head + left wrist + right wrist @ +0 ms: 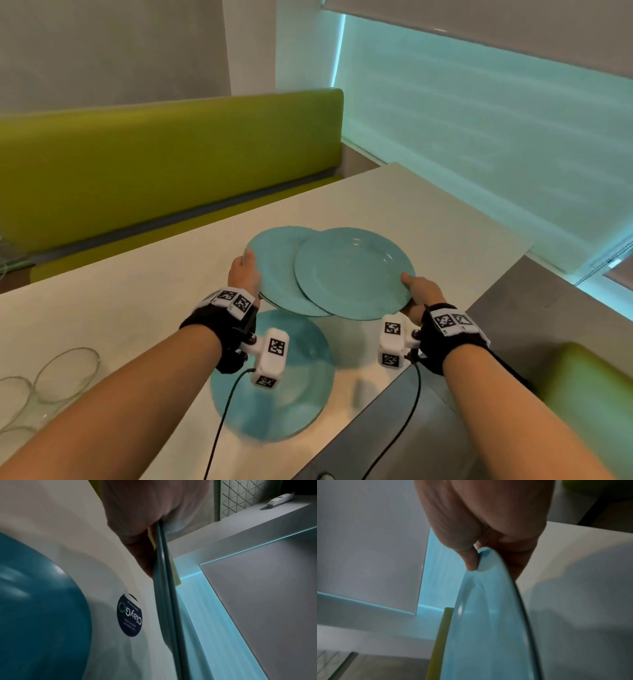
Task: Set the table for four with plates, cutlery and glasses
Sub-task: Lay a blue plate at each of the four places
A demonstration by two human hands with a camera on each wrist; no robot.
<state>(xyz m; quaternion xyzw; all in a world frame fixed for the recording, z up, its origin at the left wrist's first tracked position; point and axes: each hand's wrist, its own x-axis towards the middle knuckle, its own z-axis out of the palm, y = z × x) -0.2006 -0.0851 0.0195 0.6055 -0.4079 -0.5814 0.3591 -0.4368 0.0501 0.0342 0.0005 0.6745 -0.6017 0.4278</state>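
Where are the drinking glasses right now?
In the head view the glasses stand on the white table at the near left edge, left of the left forearm and the blue plate lying there.

Glasses [41,383] cut off by left edge; table plate [274,394] blurred, partly behind wrist camera [270,356].

Cyan window [479,144] glow, dim blurred wrist views, bowed wide-angle edges

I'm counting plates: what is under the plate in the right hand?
The plate in the right hand overlaps the left hand's two stacked plates. Below, another plate lies on the table. Its far edge is covered.
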